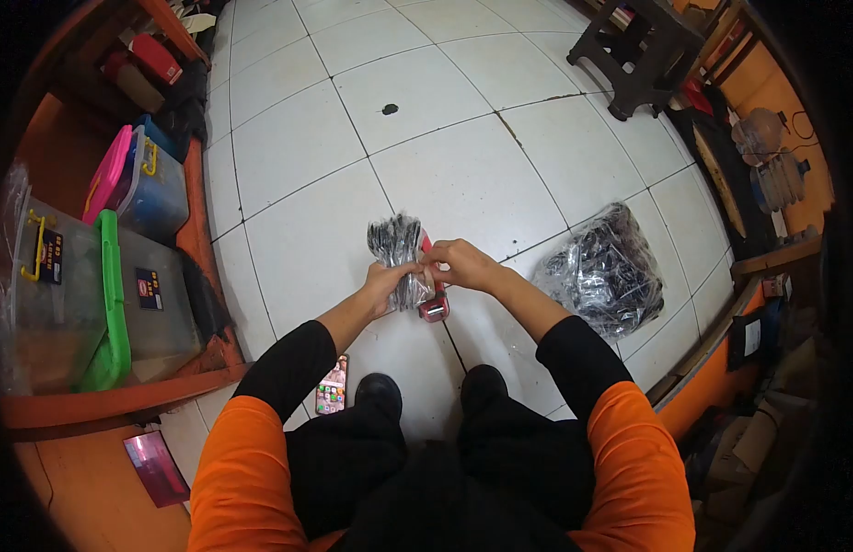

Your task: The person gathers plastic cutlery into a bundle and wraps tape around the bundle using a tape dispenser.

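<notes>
A bundle of dark items in clear plastic (398,241) is in front of me, above the tiled floor. My left hand (386,281) is wrapped round its lower left side. At the bundle's right side, my right hand (463,265) is closed in a pinch, and what its fingertips hold is too small to make out. A red tool with a metal end (434,309) lies just below and behind my right hand, close beside the bundle. Farther right, a large clear plastic bag of dark items (607,271) rests on the floor.
A lit phone (332,386) lies by my left foot. Storage boxes with a green lid (114,304) and a pink lid (109,175) stand left. A dark stool (640,55) is at the upper right, with clear bottles (778,182) on the right shelf.
</notes>
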The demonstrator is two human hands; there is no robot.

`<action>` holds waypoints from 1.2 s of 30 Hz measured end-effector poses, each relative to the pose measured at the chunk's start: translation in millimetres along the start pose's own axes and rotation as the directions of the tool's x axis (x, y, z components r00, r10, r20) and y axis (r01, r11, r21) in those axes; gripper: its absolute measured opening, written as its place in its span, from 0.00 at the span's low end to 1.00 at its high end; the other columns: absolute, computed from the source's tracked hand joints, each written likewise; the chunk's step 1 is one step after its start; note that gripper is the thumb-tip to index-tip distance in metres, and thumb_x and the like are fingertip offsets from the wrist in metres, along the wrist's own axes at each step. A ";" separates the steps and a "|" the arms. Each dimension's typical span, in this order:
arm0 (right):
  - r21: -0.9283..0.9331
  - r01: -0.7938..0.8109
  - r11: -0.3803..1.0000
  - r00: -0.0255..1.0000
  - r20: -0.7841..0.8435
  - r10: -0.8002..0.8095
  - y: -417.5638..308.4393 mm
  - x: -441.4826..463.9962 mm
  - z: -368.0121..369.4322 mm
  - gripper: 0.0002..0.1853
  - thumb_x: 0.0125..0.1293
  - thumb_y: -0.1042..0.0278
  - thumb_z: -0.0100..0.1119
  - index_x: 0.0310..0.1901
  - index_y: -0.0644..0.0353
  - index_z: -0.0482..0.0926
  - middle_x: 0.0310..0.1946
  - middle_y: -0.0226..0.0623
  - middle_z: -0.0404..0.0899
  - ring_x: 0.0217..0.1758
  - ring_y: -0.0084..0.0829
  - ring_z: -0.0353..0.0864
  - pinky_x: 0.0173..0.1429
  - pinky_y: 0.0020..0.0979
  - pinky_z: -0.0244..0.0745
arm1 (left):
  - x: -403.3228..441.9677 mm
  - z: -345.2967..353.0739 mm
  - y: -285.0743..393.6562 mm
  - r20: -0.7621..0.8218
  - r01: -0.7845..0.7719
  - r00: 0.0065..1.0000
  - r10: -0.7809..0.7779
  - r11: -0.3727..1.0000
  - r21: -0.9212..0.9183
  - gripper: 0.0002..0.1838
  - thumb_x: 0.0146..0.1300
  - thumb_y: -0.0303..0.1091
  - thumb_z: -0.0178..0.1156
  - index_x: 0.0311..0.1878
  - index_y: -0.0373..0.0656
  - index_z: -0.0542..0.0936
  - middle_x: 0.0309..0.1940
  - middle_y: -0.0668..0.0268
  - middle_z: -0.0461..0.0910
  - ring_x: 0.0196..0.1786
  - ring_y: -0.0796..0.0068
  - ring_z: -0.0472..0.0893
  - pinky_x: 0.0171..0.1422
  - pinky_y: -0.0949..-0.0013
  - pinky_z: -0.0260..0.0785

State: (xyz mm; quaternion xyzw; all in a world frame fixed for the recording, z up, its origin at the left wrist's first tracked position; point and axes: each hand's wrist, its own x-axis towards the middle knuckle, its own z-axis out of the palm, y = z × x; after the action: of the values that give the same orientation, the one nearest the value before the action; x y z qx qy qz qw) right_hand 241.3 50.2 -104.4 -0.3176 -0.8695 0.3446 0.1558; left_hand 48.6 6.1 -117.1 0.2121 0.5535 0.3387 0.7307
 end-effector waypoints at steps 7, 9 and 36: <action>-0.021 -0.013 1.000 0.999 -0.047 0.012 -1.1 -9.4 8.3 0.12 0.54 0.70 0.65 0.42 0.61 0.82 0.40 0.42 0.82 0.41 0.42 0.83 0.48 0.35 0.78 | 2.0 -1.2 -1.2 0.018 0.006 1.000 -0.005 1.000 -0.029 0.12 0.54 0.26 0.65 0.42 0.37 0.80 0.33 0.63 0.82 0.33 0.71 0.84 0.38 0.65 0.81; -0.034 -0.017 0.999 0.999 -0.043 0.015 0.7 -8.7 10.4 0.12 0.55 0.70 0.65 0.42 0.60 0.82 0.40 0.42 0.82 0.41 0.42 0.83 0.47 0.36 0.79 | 3.4 -2.0 -2.8 0.002 0.002 1.000 -0.002 1.000 -0.023 0.13 0.54 0.26 0.65 0.43 0.36 0.79 0.33 0.62 0.82 0.33 0.70 0.84 0.38 0.65 0.81; -0.029 0.056 0.998 0.985 -0.160 -0.060 -7.7 -15.2 14.1 0.14 0.59 0.66 0.61 0.46 0.58 0.80 0.37 0.43 0.81 0.37 0.43 0.82 0.42 0.39 0.78 | 2.1 5.0 2.8 -0.052 -0.016 0.999 0.014 0.999 -0.041 0.13 0.54 0.24 0.66 0.43 0.35 0.80 0.35 0.60 0.82 0.35 0.69 0.84 0.41 0.65 0.81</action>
State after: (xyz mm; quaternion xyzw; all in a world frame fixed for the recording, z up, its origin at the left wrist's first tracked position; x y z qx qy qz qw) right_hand 242.4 28.9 -109.9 -0.3208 -0.8671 0.3027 0.2313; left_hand 53.0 9.8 -115.1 0.1921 0.5634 0.3611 0.7178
